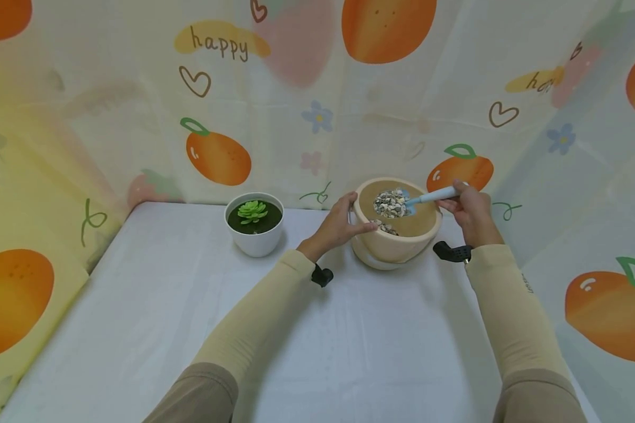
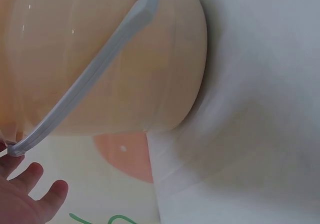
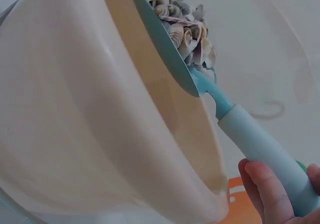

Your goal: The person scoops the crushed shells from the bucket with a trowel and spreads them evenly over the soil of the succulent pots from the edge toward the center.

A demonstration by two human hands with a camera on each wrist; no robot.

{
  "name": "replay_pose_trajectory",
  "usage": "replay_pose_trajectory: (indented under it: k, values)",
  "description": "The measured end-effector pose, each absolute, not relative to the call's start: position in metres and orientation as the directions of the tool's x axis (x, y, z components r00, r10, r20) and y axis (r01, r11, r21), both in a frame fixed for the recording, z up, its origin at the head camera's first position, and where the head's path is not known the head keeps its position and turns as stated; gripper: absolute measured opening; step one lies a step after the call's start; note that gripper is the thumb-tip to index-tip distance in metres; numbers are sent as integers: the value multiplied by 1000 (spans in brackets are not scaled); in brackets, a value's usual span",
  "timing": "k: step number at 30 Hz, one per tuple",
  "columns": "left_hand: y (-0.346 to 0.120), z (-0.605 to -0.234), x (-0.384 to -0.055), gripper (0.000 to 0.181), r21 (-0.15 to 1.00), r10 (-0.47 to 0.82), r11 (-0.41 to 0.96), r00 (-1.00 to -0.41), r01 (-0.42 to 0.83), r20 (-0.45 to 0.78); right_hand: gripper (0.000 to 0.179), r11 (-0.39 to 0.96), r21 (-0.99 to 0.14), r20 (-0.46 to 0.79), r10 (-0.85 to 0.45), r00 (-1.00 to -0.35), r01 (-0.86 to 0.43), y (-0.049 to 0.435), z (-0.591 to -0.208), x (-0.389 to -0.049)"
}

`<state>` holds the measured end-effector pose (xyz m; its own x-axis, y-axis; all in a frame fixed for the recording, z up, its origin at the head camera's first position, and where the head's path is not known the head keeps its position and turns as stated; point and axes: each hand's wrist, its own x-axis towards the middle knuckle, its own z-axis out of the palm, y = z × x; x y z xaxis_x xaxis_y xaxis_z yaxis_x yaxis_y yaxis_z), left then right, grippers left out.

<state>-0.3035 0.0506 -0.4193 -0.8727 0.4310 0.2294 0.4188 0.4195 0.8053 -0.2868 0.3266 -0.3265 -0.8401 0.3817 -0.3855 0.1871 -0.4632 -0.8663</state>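
Observation:
My right hand (image 1: 471, 212) grips the pale handle of a light-blue toy shovel (image 3: 265, 149). Its blade carries a heap of small seashells (image 3: 187, 34) and is above the mouth of a cream bucket (image 1: 394, 249). More shells (image 1: 383, 227) show inside the bucket by its front rim. My left hand (image 1: 336, 226) holds the bucket's left rim, thumb along the front edge. In the left wrist view, some of its fingers (image 2: 54, 196) stand apart from the wall, near the end of the grey bail handle (image 2: 95, 72).
A white pot (image 1: 256, 242) with a green succulent (image 1: 251, 211) in dark soil stands left of the bucket. Both rest on a white-covered table (image 1: 349, 352). A fruit-patterned cloth (image 1: 275, 117) hangs close behind and at both sides.

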Motion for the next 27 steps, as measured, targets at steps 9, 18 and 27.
replay_pose_trajectory:
  k: [9,18,27]
  values:
    - [50,-414,-304,91,778,480,431,-846,457,231,33,-504,-851,-367,370,-854,147,324,-327,-280]
    - [43,-412,-301,98,776,458,471,-868,419,190,30,-538,-839,-334,393,-857,81,322,-328,-279]
    - [40,-412,-300,94,784,458,444,-862,433,217,33,-524,-848,-331,421,-844,71,320,-329,-276]
